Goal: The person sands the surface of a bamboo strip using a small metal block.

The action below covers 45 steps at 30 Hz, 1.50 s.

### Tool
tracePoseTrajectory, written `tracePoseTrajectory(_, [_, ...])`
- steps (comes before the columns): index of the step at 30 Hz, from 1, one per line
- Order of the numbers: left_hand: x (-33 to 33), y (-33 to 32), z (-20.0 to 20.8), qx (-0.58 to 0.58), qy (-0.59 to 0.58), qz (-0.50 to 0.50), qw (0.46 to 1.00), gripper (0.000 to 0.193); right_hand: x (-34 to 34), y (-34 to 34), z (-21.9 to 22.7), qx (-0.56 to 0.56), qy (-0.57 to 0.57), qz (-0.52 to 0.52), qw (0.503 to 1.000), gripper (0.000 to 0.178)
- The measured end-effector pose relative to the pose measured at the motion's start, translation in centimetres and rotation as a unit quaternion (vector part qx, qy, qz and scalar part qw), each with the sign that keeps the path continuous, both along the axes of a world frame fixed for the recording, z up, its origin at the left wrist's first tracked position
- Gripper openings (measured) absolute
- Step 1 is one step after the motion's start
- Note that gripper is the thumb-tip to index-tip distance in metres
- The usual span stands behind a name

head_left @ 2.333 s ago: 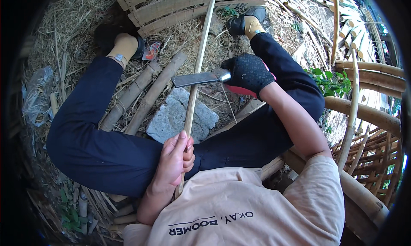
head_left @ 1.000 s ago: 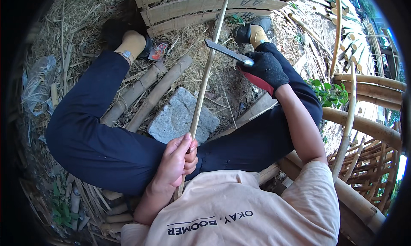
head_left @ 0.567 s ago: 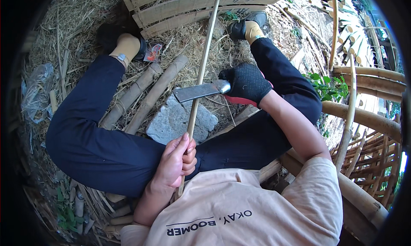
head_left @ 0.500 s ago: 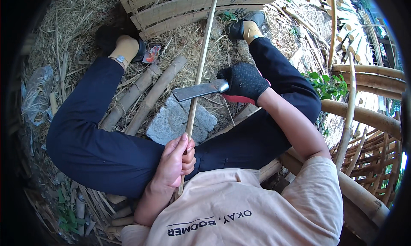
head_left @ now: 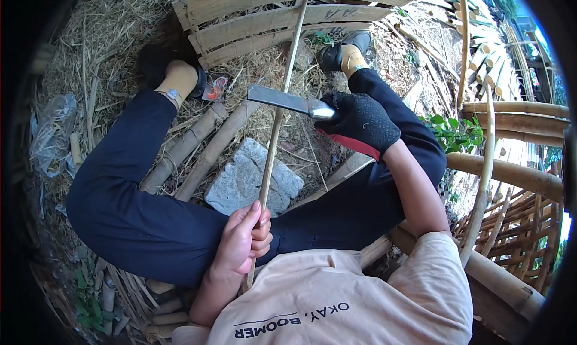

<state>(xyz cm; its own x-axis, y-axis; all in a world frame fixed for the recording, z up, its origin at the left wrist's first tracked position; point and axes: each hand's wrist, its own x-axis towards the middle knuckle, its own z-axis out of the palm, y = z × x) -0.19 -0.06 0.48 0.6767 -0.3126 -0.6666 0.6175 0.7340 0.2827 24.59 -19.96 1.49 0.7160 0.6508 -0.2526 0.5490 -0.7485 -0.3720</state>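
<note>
Head view, and here's the crossing to watch: a long, pale bamboo strip (head_left: pixel 274 142) runs out from the person's body, far end leaning a touch to the right, and a broad metal blade (head_left: pixel 279 98) lies across it, nearly square to its long axis! The bare left hand (head_left: pixel 246 237) has the near end, fingers wrapped tight round the strip, thumb laid along it towards the far end. Below that fist the butt of the strip comes down against the shirt (head_left: pixel 336 285). The gloved right hand (head_left: pixel 360 122) sits off to the right, closed round the tool's handle, blade pointing left and slightly away. So the left hand is the nearer one, right on the strip; the right stands apart from it, only the blade bridging the gap. Touching or just above? From here, can't tell! Underneath, the strip passes over the grey stone (head_left: pixel 237 177), to the right of its middle, between its left and right corners, and its far end overlaps the slatted wooden panel (head_left: pixel 240 32). That angle between edge and strip is, I'd judge, what everything hinges on.
</note>
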Motion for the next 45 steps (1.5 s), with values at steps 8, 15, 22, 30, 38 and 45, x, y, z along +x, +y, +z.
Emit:
tracePoseTrajectory(8, [0.4, -0.1, 0.0, 0.004, 0.015, 0.005, 1.000, 0.037, -3.0, 1.3, 4.9, 0.078, 0.009, 0.073, 0.994, 0.036])
tracePoseTrajectory(15, [0.7, -0.3, 0.0, 0.004, 0.014, 0.001, 1.000, 0.037, -3.4, 1.1, 6.3, 0.086, 0.043, 0.075, 0.993, 0.027])
tracePoseTrajectory(22, [0.7, -0.3, 0.1, 0.015, 0.012, 0.000, 1.000, 0.036, -2.9, 0.8, 4.2, 0.051, -0.037, 0.057, 0.996, 0.026])
tracePoseTrajectory(30, [0.4, -0.2, 0.0, 0.001, 0.012, 0.003, 1.000, 0.035, -2.2, 0.3, 2.9, 0.041, 0.037, 0.069, 0.996, 0.033])
tracePoseTrajectory(38, [0.4, -0.3, -0.1, -0.012, 0.001, 0.012, 1.000, 0.035, -5.1, 2.0, 2.1, -0.013, 0.142, 0.147, 0.979, 0.025])
tracePoseTrajectory(45, [0.3, -0.9, -0.4, 0.032, -0.003, -0.006, 0.999, 0.036, -5.7, 2.5, 1.3, -0.101, 0.104, 0.128, 0.981, 0.020])
